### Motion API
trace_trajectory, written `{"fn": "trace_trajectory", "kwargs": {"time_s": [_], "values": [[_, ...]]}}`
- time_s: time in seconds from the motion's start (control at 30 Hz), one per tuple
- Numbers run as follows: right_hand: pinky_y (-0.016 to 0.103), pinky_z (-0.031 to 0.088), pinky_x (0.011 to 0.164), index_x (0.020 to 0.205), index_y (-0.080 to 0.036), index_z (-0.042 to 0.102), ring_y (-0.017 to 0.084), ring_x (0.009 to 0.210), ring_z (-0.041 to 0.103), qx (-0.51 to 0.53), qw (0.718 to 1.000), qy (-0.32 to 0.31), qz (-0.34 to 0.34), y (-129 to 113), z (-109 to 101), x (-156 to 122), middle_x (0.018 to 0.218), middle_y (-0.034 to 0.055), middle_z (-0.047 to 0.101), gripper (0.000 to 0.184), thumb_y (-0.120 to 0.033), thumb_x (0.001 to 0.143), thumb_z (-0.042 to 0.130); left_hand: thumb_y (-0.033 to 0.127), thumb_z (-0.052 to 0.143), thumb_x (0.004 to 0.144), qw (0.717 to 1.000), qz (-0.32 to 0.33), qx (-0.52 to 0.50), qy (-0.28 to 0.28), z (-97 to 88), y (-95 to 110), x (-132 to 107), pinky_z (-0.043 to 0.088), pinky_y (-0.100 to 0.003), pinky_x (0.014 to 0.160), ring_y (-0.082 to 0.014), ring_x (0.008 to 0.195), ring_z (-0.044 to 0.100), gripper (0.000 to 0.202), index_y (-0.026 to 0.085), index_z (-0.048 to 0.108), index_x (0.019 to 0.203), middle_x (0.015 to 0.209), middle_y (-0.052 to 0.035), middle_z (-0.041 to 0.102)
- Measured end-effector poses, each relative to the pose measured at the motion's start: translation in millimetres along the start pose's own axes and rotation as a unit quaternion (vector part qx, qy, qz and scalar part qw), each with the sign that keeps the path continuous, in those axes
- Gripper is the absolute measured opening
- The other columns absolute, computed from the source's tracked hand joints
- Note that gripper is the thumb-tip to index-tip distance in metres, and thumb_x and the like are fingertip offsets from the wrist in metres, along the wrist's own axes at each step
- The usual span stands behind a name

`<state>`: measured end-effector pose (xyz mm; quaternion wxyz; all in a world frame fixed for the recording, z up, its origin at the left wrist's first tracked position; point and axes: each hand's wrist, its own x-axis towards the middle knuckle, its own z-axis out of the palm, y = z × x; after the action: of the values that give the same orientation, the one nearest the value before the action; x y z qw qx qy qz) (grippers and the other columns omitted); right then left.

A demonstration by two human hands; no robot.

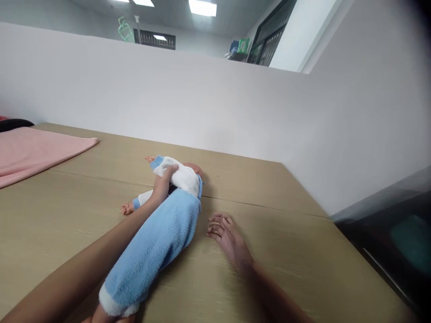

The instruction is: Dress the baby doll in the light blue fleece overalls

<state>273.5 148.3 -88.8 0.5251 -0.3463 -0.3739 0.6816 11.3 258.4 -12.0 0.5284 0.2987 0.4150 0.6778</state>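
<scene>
A baby doll point(183, 177) lies on its side on the wooden table, its back turned to the right and its head at the far end. It wears a white fleece top and fluffy blue trousers point(161, 233) with white cuffs. My left hand point(164, 181) grips the doll at its upper body, under the raised arm; part of the fingers is hidden. To the right of the doll, my right hand point(227, 235) rests low over the tabletop, fingers apart and slightly curled, holding nothing. The doll's face is out of sight.
The table point(286, 233) meets a white wall point(202, 103) at the back. A pink cloth point(40, 150) lies at the left, near a black object point(15, 124). Past the table's right edge is a dark area with a blurred teal shape point(412, 242).
</scene>
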Motion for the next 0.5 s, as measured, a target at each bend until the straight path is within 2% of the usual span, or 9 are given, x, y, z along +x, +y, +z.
{"fn": "trace_trajectory", "kwargs": {"time_s": [0.17,0.37,0.5], "values": [[0.04,0.06,0.091,0.111,-0.026,0.081,0.024,0.095,0.072,0.048,0.999,0.006,0.016,-3.2,1.0,1.4,0.109,0.0057,0.08,0.05,-0.062,0.082,0.103,0.054,0.096,0.069,0.999,0.035,0.019,0.008,14.4,2.7,-16.5,0.059,-0.044,0.11,-0.0374,0.125,0.075,0.049,0.024,0.074,0.101,0.111,-0.0085,0.084],[0.038,0.058,0.1,0.103,-0.025,0.084,0.024,0.1,0.072,0.09,0.994,0.033,0.051,-4.7,-0.7,2.1,0.106,0.0051,0.08,0.047,-0.057,0.077,0.105,0.057,0.09,0.077,0.991,0.094,0.093,-0.035,29.3,0.5,-34.2,0.058,-0.05,0.113,-0.0388,0.122,0.075,0.05,0.021,0.075,0.109,0.117,-0.0119,0.084],[0.043,0.056,0.107,0.104,-0.026,0.084,0.029,0.11,0.073,0.062,0.996,0.037,0.048,-5.0,-0.7,1.9,0.112,0.0072,0.082,0.046,-0.062,0.081,0.098,0.057,0.087,0.084,0.982,0.116,0.134,-0.071,37.6,-4.8,-41.7,0.055,-0.05,0.117,-0.0362,0.122,0.075,0.047,0.021,0.073,0.111,0.121,-0.0121,0.083]]}}
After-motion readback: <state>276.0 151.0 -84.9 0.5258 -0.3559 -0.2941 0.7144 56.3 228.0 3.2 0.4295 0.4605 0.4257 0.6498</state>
